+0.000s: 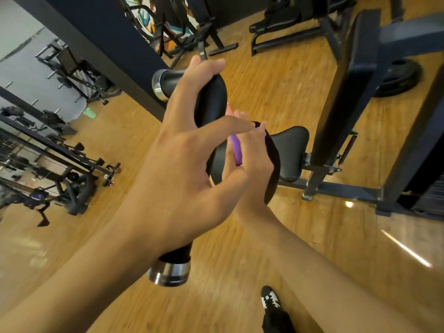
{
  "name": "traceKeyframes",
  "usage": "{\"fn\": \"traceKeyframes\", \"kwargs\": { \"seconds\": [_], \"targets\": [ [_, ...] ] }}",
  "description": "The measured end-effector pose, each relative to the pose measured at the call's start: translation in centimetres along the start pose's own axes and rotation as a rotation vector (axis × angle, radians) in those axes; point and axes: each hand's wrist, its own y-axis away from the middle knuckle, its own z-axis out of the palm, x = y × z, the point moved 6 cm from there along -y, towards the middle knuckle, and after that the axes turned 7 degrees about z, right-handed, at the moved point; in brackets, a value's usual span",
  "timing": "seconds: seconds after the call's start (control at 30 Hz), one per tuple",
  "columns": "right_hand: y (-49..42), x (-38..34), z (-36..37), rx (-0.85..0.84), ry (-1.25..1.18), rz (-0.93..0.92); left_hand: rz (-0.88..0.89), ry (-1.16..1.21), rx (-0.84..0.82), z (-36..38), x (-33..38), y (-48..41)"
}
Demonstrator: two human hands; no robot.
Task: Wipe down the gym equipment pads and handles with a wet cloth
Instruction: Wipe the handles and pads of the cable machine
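Left of the black handle (213, 99), weight racks (60, 66) stand by a grey wall. A person's left hand (182, 150) curls over the handle's upper bend, between its 2 chrome caps. Just right of the handle, the right hand (249, 164) holds a purple cloth (236, 147) against a black strap (274, 169). Farther right is a black seat pad (292, 152).

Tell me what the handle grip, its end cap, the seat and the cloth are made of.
The handle grip looks like black rubber or dense foam, matte with a soft sheen. The end cap is metal, probably chromed steel, bright with sharp highlights. The seat is padded, covered in black vinyl or leather-look material, smooth with glossy edges. The cloth is purple fabric, weave too blurred to tell.
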Motion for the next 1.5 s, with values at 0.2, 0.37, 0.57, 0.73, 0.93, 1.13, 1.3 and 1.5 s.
{"fn": "traceKeyframes", "kwargs": {
  "seconds": [0.2,0.37,0.57,0.73,0.93,1.13,1.3,1.5],
  "targets": [
    [8.9,11.0,-2.9,0.009,0.0,0.462,0.008,0.012,-0.031,-0.1,-0.1,0.2],
    [5.9,9.9,-2.7,0.045,-0.147,0.641,0.007,0.002,-0.032,-0.3,-0.1,0.5],
    [-0.6,9.1,-1.5,0.021,-0.045,0.349,0.017,-0.027,-0.026,-0.1,-0.1,0.0],
    [-0.9,14.1,-2.7,-0.036,-0.018,0.534,0.011,-0.019,-0.028,0.0,-0.1,-0.2],
    [3.7,15.0,-3.0,-0.081,-0.071,0.627,0.004,-0.029,-0.04,-0.1,0.1,0.0],
    [1.4,13.4,-2.4,0.002,-0.114,0.78,-0.002,-0.04,-0.016,0.0,0.0,-0.4],
    [4.5,6.1,-3.4,-0.014,-0.149,0.454,-0.03,-0.098,0.019,0.3,0.1,-0.6],
    [-1.1,1.9,-4.4,-0.072,-0.1,0.267,-0.022,-0.149,0.043,0.1,0.1,-0.4]
  ]
}}
